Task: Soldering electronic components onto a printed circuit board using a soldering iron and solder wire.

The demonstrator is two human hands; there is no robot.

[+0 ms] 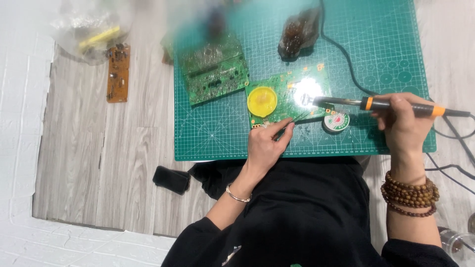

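the right hand [403, 123] is closed around a soldering iron [391, 104], its tip over a glare-washed spot on the green circuit board [287, 94] lying on the cutting mat [217, 133], while the left hand [264, 146] pinches thin tweezers [298, 117] that point at the same spot. the board lies loose, so a push from either tool could likely slide it and smear the joint. the round yellow lid [261, 101] and small solder tin [336, 121] sit close enough to get scorched if the iron drifts.

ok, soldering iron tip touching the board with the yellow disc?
Cannot tell. In the head view the soldering iron tip ends in a bright glare patch on the green circuit board, which hides any contact or gap.
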